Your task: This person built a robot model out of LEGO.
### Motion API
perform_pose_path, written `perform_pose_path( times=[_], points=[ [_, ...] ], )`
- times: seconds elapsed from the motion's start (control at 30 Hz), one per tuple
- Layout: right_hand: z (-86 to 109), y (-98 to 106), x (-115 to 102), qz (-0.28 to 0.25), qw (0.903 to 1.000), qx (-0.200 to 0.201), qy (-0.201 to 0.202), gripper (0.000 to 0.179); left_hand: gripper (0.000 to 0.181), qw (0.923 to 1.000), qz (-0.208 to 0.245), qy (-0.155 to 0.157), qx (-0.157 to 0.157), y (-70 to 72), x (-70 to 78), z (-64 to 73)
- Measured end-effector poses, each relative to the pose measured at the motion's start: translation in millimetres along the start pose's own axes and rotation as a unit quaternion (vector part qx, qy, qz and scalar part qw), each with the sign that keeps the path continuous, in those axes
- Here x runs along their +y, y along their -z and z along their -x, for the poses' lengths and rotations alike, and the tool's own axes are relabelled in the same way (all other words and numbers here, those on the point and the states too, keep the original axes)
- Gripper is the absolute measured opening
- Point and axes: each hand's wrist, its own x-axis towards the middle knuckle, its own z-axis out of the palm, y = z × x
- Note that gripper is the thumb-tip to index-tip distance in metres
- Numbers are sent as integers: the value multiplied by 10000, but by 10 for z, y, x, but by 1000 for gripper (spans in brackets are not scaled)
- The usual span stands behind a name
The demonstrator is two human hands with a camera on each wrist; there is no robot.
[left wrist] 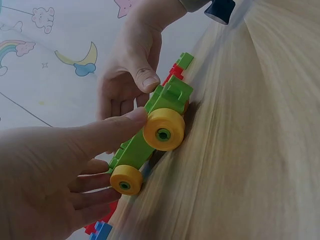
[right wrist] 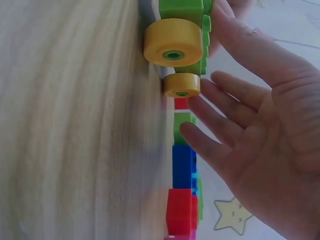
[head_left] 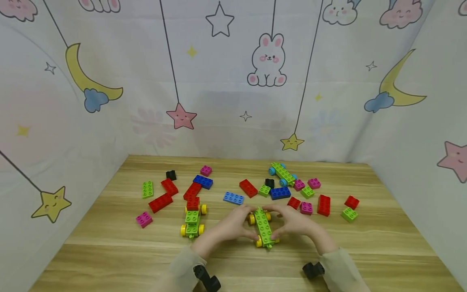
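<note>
On the table between both hands stands a toy car base (head_left: pixel 263 227), a long green studded block on yellow wheels. My left hand (head_left: pixel 238 223) is at its left side, the thumb against the near end and the fingers stretched toward the far wheel (left wrist: pixel 126 180). At the right side, my right hand (head_left: pixel 292 221) has its thumb at the near end, above a yellow wheel (right wrist: pixel 173 43). Its other fingers are spread and loosely extended toward the far wheel. Left of the hands stands another toy car (head_left: pixel 192 221), with green and red bricks stacked on its yellow-wheeled base.
A green car base with blue wheels (head_left: pixel 282 173) stands at the back right. Loose bricks lie around, among them a light blue brick (head_left: pixel 233 198), a dark blue brick (head_left: pixel 280 193), a red brick (head_left: pixel 323 205) and a pink brick (head_left: pixel 144 219). A patterned cloth (head_left: pixel 233 93) hangs behind.
</note>
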Motion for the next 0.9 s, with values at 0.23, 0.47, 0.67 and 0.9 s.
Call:
perform_pose_path(
  times=[0.23, 0.47, 0.67, 0.9],
  points=[
    [-17, -46, -44, 212, 9994, 184, -225, 84, 84, 9999, -103, -122, 20, -12, -13, 2],
    [-23, -81, -86, 371, 9985, 292, -268, 86, 86, 9995, -245, -186, 35, -30, -15, 2],
    [-26, -95, -114, 537, 9976, 340, -281, 87, 89, 9992, -309, -241, 52, -46, -20, 1],
    [-25, -98, -126, 672, 9967, 351, -298, 88, 90, 9991, -338, -256, 4, -44, -12, -2]
  ],
)
